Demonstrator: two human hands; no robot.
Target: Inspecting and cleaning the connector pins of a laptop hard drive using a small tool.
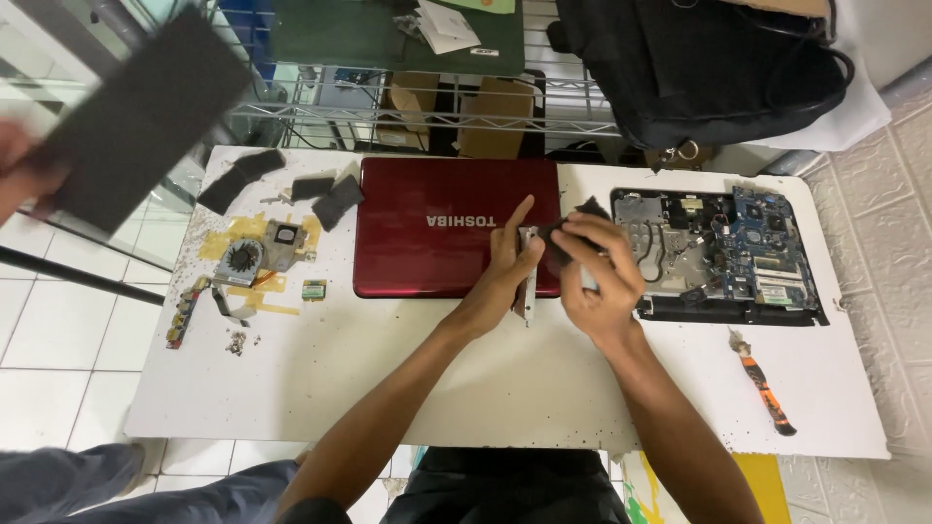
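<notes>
My left hand (pixel 507 260) pinches the upper end of a thin silver metal bracket (pixel 528 281), index finger raised and pointing. The bracket hangs upright over the right edge of the closed red laptop lid (pixel 427 233). My right hand (pixel 604 277) closes its fingers on a small black flat piece (pixel 573 225), held just right of the bracket's top, touching or nearly so; I cannot tell which. Right of my hands lies the opened laptop base with blue circuit board (pixel 723 254). An orange-handled screwdriver (pixel 762 380) rests on the white table (pixel 485 378). Far left: a fan-and-heatsink part (pixel 254 254).
</notes>
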